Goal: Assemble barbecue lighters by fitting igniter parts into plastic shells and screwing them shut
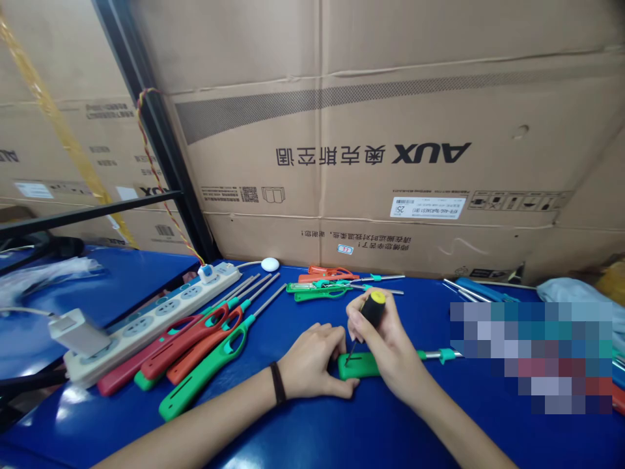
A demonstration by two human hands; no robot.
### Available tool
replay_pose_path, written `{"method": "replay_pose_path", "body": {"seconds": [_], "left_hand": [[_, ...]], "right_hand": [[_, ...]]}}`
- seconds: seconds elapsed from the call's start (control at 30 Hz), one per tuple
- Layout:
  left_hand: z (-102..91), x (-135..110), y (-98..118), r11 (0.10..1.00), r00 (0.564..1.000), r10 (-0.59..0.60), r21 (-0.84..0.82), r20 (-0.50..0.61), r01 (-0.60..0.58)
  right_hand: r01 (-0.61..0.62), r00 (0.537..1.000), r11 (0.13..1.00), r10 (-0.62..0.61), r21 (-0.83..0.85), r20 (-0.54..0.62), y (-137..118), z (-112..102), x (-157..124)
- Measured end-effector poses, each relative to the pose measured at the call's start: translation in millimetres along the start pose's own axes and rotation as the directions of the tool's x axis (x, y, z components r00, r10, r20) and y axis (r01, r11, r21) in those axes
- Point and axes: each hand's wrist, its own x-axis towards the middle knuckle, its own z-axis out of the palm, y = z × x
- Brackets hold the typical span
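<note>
A green long-necked lighter (359,366) lies flat on the blue table (342,430), its metal tube (434,355) pointing right. My left hand (315,361) is closed round the left end of its handle and presses it down. My right hand (385,342) grips a black screwdriver with a yellow cap (374,307), held nearly upright. Its tip sits on the lighter's green handle.
Several red and green lighters (205,342) lie in a row at the left beside a white power strip (146,322). More lighters (327,283) lie behind my hands. Large cardboard boxes (390,130) wall off the back. A blurred patch covers the right.
</note>
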Motion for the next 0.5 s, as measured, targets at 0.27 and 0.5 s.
{"method": "replay_pose_path", "body": {"seconds": [0.27,0.5], "left_hand": [[-1.4,0,-1,0.997,1.0,0.026,-0.068,0.003,-0.025],[-2.4,0,-1,0.995,1.0,0.023,-0.099,0.011,-0.022]], "right_hand": [[-0.025,1.0,0.998,0.024,0.054,0.02,-4,11,2],[-0.004,1.0,0.999,0.005,-0.041,0.022,-9,17,6]]}}
